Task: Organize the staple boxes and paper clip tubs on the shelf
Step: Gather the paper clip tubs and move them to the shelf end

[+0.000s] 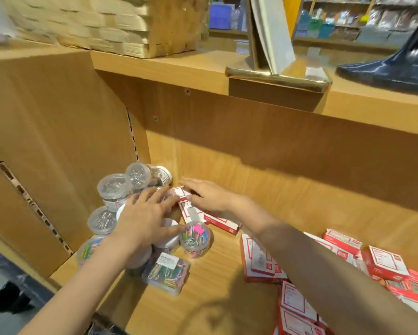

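Note:
Several clear round paper clip tubs (114,189) are clustered at the left end of the wooden shelf (215,281). My left hand (146,217) lies flat across the cluster, fingers spread, its fingertips near a tub of coloured clips (195,239). My right hand (206,197) rests palm down on red-and-white staple boxes (191,212) at the back, fingers extended over a small one (181,192). A flat clear box of coloured clips (166,274) lies in front. More staple boxes (261,259) lie scattered at the right, some stacked (386,264).
The shelf's back panel (275,189) and left side wall (46,153) close in the compartment. Above, the top board carries a woven basket (101,22), a metal book stand (278,76) and a dark glossy base (396,66). Bare shelf wood shows in the middle front.

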Tool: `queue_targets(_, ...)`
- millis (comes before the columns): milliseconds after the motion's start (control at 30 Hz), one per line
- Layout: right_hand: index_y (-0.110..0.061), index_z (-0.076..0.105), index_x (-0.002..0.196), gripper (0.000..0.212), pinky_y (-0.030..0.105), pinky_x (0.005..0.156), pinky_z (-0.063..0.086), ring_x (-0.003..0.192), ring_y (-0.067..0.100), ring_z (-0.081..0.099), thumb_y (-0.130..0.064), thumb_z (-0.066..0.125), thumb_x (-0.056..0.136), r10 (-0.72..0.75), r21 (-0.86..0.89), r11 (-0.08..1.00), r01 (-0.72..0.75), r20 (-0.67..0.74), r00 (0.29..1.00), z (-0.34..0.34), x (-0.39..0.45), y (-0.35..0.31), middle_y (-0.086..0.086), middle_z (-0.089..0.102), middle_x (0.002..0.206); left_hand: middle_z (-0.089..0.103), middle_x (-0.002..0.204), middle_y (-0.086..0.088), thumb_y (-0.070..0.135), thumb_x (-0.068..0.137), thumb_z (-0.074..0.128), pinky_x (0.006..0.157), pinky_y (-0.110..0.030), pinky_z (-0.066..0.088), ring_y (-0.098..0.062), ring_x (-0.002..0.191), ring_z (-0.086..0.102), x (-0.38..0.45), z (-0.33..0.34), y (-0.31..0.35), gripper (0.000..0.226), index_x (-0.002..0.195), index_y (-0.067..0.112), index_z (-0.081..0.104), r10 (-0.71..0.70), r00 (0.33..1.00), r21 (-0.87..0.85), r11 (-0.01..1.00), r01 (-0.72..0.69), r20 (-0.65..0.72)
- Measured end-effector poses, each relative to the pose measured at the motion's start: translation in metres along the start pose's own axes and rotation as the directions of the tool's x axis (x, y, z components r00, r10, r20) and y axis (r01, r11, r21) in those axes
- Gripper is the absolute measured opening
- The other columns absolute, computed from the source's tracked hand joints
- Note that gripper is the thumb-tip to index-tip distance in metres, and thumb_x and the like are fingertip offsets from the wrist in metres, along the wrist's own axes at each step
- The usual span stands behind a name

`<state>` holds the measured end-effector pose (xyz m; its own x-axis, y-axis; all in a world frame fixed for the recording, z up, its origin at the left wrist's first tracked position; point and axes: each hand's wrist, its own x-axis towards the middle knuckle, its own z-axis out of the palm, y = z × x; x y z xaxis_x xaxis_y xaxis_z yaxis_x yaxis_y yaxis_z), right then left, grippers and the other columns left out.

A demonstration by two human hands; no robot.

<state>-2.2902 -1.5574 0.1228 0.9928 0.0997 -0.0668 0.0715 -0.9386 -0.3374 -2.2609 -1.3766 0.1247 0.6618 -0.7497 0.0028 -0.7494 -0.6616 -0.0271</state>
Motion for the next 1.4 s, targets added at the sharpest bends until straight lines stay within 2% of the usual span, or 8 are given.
queue_targets(133, -0.013, 0.020, 0.145, 0.056, 0.031, 0.115, 0.005, 0.142, 0.024, 0.008, -0.024, 0.045, 0.096, -0.067, -0.093, 0.992, 0.080, 0.132, 0.989, 0.018, 0.010, 0.008, 0.010, 0.013, 0.154, 0.010, 0.155, 0.009, 0.090, 0.035, -0.025, 0.110, -0.037, 0.013, -0.018, 0.139, 0.014, -0.001, 0.005, -0.002, 0.125, 0.142, 0.042, 0.017, 0.019, 0.998, 0.012, 1.000, -0.019, -0.067)
queue_targets(300, -0.026, 0.018, 0.146, 0.056, 0.034, 0.115, 0.014, 0.141, 0.016, 0.007, -0.032, 0.043, 0.096, -0.054, -0.139, 0.988, 0.066, 0.086, 0.995, 0.016, -0.023, 0.016, -0.004, 0.010, 0.155, 0.039, 0.145, 0.003, 0.093, 0.053, -0.007, 0.103, -0.042, 0.030, -0.024, 0.130, 0.037, -0.001, 0.007, -0.004, 0.112, 0.134, 0.034, 0.044, 0.022, 0.989, -0.021, 0.999, -0.026, -0.146)
queue_targets(533, -0.024, 0.035, 0.139, 0.049, 0.022, 0.101, 0.025, 0.128, 0.017, 0.035, -0.027, 0.049, 0.093, 0.078, -0.059, 0.996, -0.070, 0.140, 0.987, -0.003, -0.067, 0.018, -0.003, 0.025, 0.146, 0.042, 0.142, 0.004, 0.095, 0.051, -0.003, 0.098, -0.042, 0.033, -0.025, 0.126, 0.040, -0.001, 0.010, -0.005, 0.110, 0.128, 0.036, 0.049, 0.010, 0.988, -0.049, 0.999, -0.017, -0.154)
queue_targets(700, -0.024, 0.045, 0.129, 0.050, 0.016, 0.088, 0.025, 0.117, 0.009, 0.040, -0.041, 0.060, 0.084, 0.204, 0.105, 0.974, -0.199, -0.036, 0.978, -0.009, -0.100, 0.021, -0.009, 0.039, 0.123, 0.023, 0.151, 0.009, 0.095, 0.041, 0.003, 0.105, -0.037, 0.021, -0.019, 0.135, 0.022, -0.002, 0.006, -0.004, 0.113, 0.136, 0.042, 0.034, 0.029, 0.993, -0.028, 0.999, -0.033, -0.116)
queue_targets(800, -0.028, 0.036, 0.133, 0.070, 0.031, 0.093, 0.032, 0.114, 0.015, 0.037, -0.056, 0.062, 0.075, 0.327, -0.119, 0.938, -0.325, -0.003, 0.945, 0.000, -0.122, 0.026, -0.007, 0.039, 0.125, 0.044, 0.140, -0.001, 0.081, 0.057, 0.026, 0.100, -0.039, 0.023, -0.027, 0.127, 0.038, -0.002, 0.006, -0.005, 0.087, 0.123, 0.032, 0.055, 0.056, 0.979, -0.078, 0.994, -0.072, -0.195)
queue_targets(967, -0.023, 0.043, 0.122, 0.053, 0.032, 0.085, 0.026, 0.102, 0.016, 0.040, -0.045, 0.062, 0.078, 0.414, -0.070, 0.902, -0.427, -0.147, 0.898, 0.013, -0.122, 0.016, -0.004, 0.050, 0.114, 0.060, 0.118, -0.004, 0.059, 0.076, 0.034, 0.097, -0.038, 0.023, -0.026, 0.111, 0.053, 0.002, 0.006, 0.014, 0.059, 0.103, 0.019, 0.066, 0.163, 0.933, -0.171, 0.959, -0.226, -0.320)
queue_targets(1133, -0.017, 0.047, 0.112, 0.048, 0.030, 0.071, 0.033, 0.097, 0.024, 0.051, -0.039, 0.070, 0.075, 0.551, -0.051, 0.817, -0.575, -0.230, 0.803, 0.011, -0.115, 0.004, 0.005, 0.060, 0.105, 0.054, 0.124, 0.003, 0.058, 0.077, 0.020, 0.104, -0.036, 0.019, -0.019, 0.117, 0.046, 0.003, 0.018, 0.042, 0.065, 0.119, 0.024, 0.056, 0.299, 0.945, -0.249, 0.913, -0.323, -0.129)
queue_targets(1400, -0.015, 0.045, 0.110, 0.029, 0.034, 0.061, 0.045, 0.080, 0.028, 0.060, -0.032, 0.050, 0.087, 0.404, -0.190, 0.853, -0.486, -0.349, 0.846, 0.004, -0.128, -0.001, 0.008, 0.063, 0.088, 0.060, 0.112, -0.001, 0.045, 0.084, 0.036, 0.091, -0.034, 0.035, -0.022, 0.107, 0.054, 0.009, 0.016, 0.052, 0.047, 0.116, 0.020, 0.058, 0.293, 0.946, -0.331, 0.886, -0.324, -0.141)
